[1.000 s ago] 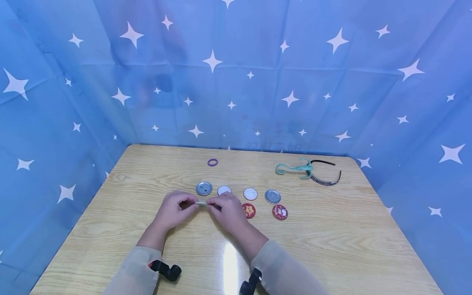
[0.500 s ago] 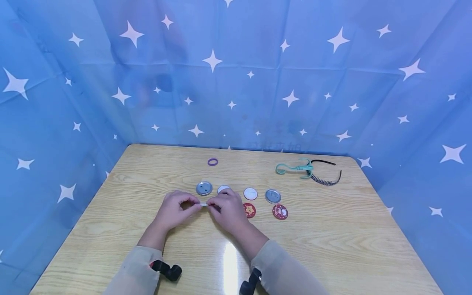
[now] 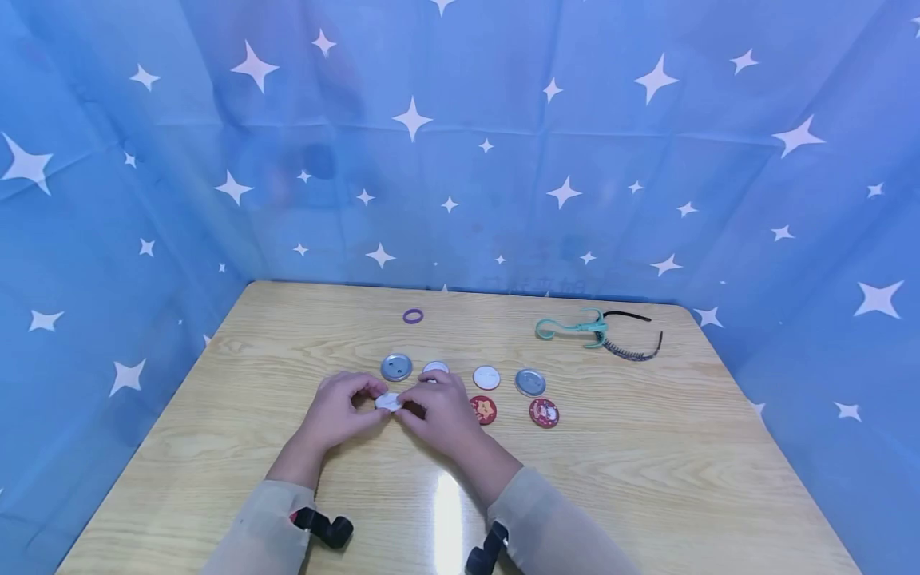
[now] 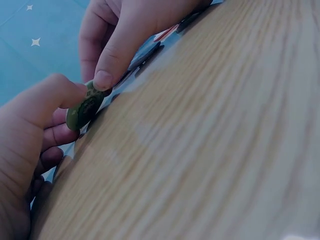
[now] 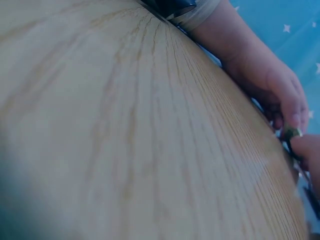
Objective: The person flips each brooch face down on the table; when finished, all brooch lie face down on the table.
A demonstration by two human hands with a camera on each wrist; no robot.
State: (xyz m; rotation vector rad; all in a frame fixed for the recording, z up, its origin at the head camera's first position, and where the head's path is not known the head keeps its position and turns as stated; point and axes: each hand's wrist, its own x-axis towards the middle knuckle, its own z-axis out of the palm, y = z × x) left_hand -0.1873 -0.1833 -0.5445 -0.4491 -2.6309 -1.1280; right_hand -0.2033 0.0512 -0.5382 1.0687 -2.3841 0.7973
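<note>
Low over the table, my left hand [image 3: 343, 406] and right hand [image 3: 444, 409] pinch a small round badge disc [image 3: 388, 402] between them, one on each side. Its white face is up in the head view, while the left wrist view shows a dark green patterned face on the disc [image 4: 85, 111]. Just beyond the hands lie a silver metal badge back [image 3: 396, 367] and a white disc [image 3: 435, 368], the latter partly hidden by my right hand. To the right are another white disc [image 3: 486, 378], a second silver back [image 3: 530, 382] and two red printed discs [image 3: 544, 413].
A purple ring [image 3: 413, 316] lies toward the back of the wooden table [image 3: 647, 463]. Near the back right are a teal curled piece [image 3: 575, 327] and a dark toothed headband [image 3: 632, 351]. A blue star-printed curtain [image 3: 460, 160] surrounds the table.
The disc between my hands was seen nearly edge-on and has been tilted, so its white face now shows to the head camera. Both hands have stayed in about the same place.
</note>
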